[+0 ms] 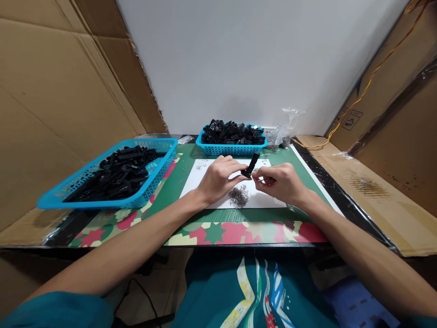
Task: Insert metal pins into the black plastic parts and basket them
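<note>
- A black plastic part (251, 166) is gripped between the thumb and fingers of the left hand (218, 177); it is held above the white sheet (273, 200), with its long end tilted up and toward the right.
- The right hand (278, 180) is curled, its thumb and forefinger brought together in a pinch right beside the lower end of the part — whether something tiny is pinched there cannot be told.
- Below the hands, a loose pile of small metal pieces (238, 196) is spread on the sheet; more small bits are scattered near the sheet's far left corner.
- The sheet is laid on a green mat (167, 191), which is edged along the near side by a patterned border (218, 233) in red, cream and green.
- To the left, a wide blue basket (143, 199) is filled with long black parts (126, 168), heaped toward its middle and near side.
- Beyond the sheet, a smaller blue basket (230, 148) is heaped with short black pieces (235, 133), some of them shiny.
- Just to the right of that basket, clear plastic bags (282, 134) are set by the wall (235, 59); dark contents can be seen in them.
- The work surface is flanked by cardboard on both sides — an orange wire (372, 77) is hung down along the right one.
</note>
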A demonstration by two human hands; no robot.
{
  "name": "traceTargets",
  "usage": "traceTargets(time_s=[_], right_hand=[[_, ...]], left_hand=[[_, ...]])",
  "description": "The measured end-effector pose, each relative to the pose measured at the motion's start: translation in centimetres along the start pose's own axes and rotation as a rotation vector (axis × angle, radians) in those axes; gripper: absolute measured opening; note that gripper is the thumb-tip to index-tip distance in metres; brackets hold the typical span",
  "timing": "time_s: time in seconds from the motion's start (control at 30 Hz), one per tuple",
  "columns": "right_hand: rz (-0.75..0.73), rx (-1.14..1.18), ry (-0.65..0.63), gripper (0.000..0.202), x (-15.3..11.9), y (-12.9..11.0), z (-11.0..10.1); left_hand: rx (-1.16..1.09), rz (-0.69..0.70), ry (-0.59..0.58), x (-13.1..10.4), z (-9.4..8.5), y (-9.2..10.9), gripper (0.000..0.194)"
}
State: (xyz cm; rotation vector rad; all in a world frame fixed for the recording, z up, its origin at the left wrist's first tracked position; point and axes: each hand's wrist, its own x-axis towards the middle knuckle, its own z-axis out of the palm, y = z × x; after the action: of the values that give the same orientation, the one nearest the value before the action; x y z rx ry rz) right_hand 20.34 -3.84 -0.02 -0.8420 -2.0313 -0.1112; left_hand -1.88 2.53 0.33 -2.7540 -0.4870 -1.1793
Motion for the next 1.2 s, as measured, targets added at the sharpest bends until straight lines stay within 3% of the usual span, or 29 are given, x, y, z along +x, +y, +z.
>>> traceTargets(time_s=[0.17, 0.4, 0.73, 1.03, 1.2], right_hand=[[-0.038, -0.026, -0.004, 0.015, -0.10, 0.18, 0.00], [0.036, -0.036, -0.095, 0.016, -0.31, 0.51, -0.12], [0.018, -0.048, -0.149, 0.019, -0.21, 0.66, 0.10], [0.100, 0.069, -0.122, 0.018, -0.16, 0.53, 0.31], [0.162, 0.157, -0.180, 0.018, 0.29, 0.27, -0.44]], left_hand=[[0.042, 0.021, -0.033, -0.08, -0.20, -0.07, 0.021], [0.039, -0.046, -0.132, -0.07, -0.27, -0.14, 0.023], [0.065, -0.003, -0.168, -0.07, -0.33, -0.66, 0.022], [0.034, -0.008, -0.172, 0.05, -0.23, -0.68, 0.020], [-0.062, -0.045, -0.186, -0.09, 0.06, -0.69, 0.018]])
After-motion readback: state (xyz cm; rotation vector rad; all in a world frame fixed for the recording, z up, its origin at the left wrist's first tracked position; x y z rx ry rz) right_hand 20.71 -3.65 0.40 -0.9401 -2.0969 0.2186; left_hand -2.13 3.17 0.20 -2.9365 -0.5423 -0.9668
